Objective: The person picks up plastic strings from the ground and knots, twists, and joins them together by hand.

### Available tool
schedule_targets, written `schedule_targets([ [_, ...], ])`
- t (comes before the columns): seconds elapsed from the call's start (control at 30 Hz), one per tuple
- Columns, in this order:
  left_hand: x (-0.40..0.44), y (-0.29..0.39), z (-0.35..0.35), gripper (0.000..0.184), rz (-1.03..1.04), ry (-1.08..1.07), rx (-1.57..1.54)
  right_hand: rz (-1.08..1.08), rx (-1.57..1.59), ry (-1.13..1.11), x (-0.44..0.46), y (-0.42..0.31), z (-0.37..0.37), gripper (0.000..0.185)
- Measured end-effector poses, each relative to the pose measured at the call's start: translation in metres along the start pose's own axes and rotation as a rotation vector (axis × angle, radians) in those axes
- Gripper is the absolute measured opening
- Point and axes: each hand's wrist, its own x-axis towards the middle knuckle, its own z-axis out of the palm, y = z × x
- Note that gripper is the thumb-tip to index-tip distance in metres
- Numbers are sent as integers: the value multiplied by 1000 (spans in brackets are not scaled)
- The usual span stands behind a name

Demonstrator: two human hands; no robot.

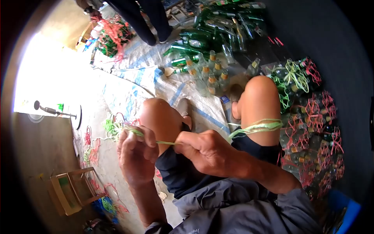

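Observation:
A thin strand of light green plastic string (165, 143) runs taut between my two hands, above my lap. My left hand (134, 154) is raised with its fingers curled round the string, and a tangle of green string shows at its fingertips. My right hand (206, 152) is closed in a fist, pinching the other end of the strand between thumb and forefinger. Over my right thigh lies a loose bundle of green strings (261, 126), just beyond the right hand.
Clear glass bottles (210, 76) stand on a striped sheet (136, 72), with many green bottles (202, 37) lying behind. On the right are bottles wrapped in red netting (311, 124). A small wooden stool (76, 189) is at left. Another person's legs (146, 19) show at the top.

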Motion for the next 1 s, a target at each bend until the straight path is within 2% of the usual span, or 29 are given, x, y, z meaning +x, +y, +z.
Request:
schedule_targets([
  [0.1, -1, -1, -8, 17, -6, -49, 40, 6, 30, 27, -4, 3, -1, 9],
  [0.3, -5, -13, -22, 20, -24, 77, -40, 112, 7, -11, -15, 8, -9, 13],
  [0.57, -10, -24, -49, 16, 3, 231, 111, 118, -89, -32, -22, 5, -17, 14],
  [0.6, -10, -23, -52, 16, 59, 256, 177, 119, -100, -27, -23, 3, -18, 14],
  [0.7, -14, -17, -41, 18, 306, 396, 696, 116, -177, -57, -27, 5, -20, 16],
  [0.73, -19, -14, -31, 16, 408, 401, 852, 173, -238, -137, -29, 5, -23, 12],
  [0.83, -27, -17, -15, 16, 606, 176, 1014, 165, -237, -165, -30, 4, -18, 11],
  [0.97, -32, -26, 7, 21, 520, -252, 1246, 79, -241, -122, -28, 1, -9, 20],
  [1.0, -33, -30, 8, 20, 476, -265, 1250, 77, -264, -139, -28, -1, -10, 20],
])
